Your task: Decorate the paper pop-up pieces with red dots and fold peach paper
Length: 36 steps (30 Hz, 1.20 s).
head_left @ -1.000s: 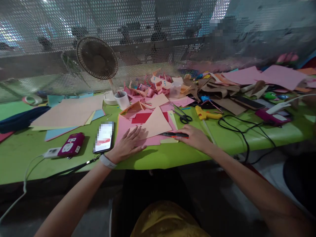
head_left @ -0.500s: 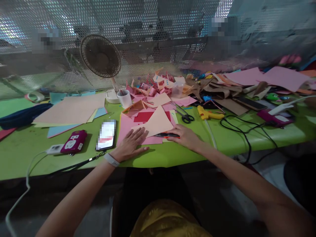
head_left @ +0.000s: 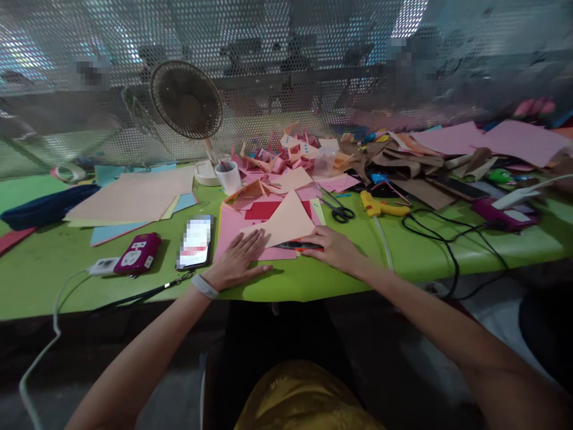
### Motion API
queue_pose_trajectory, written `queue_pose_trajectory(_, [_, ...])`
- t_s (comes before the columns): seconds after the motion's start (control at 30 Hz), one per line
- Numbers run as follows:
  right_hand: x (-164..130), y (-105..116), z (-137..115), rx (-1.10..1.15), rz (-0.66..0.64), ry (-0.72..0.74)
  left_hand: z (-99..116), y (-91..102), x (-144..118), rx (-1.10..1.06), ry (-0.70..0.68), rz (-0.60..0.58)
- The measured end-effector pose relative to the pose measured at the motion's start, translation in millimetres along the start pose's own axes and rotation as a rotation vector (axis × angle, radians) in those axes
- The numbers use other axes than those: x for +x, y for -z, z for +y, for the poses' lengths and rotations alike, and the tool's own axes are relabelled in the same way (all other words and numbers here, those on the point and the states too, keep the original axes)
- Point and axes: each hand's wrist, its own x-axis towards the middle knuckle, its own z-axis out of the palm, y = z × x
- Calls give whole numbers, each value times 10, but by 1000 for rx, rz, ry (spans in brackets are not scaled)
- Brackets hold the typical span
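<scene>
My left hand (head_left: pixel 237 263) lies flat, fingers apart, on a pink paper sheet (head_left: pixel 233 230) near the green table's front edge (head_left: pixel 313 283). A peach paper triangle (head_left: pixel 286 221) rests on the pink sheet, its lower corner just beyond my left fingertips. My right hand (head_left: pixel 333 249) sits to the right of it, with fingers closed over a black and red utility knife (head_left: pixel 295 245) that lies along the triangle's lower edge. A white band is on my left wrist.
A phone (head_left: pixel 196 242) and a magenta device (head_left: pixel 136 254) with a white cable lie left of the pink sheet. Scissors (head_left: pixel 338 210), a yellow glue gun (head_left: pixel 380 207), black cords (head_left: pixel 452 236), a white cup (head_left: pixel 229 177), a small fan (head_left: pixel 187 100) and heaps of paper scraps (head_left: pixel 286 158) crowd the back.
My right hand slid left along the knife toward the peach triangle. The view shifted slightly; my left hand stayed on the pink sheet.
</scene>
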Motion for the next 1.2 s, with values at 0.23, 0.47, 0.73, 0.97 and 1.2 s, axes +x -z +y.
queue_pose_trajectory(0.23, [-49, 26, -25, 27, -7, 28, 13, 1, 0, 27, 13, -8])
queue_pose_trajectory(0.47, [44, -32, -89, 36, -28, 43, 17, 7, -1, 19, 4, -9])
queue_pose_trajectory(0.73, [22, -27, -82, 50, -37, 22, -65, 92, 57, -163, 27, -58])
queue_pose_trajectory(0.97, [10, -40, -79, 21, -22, 18, -457, 357, 323, -434, 88, 0])
queue_pose_trajectory(1.2, [101, -120, -163, -9, -1, 47, -575, 323, 460, -480, 20, -86])
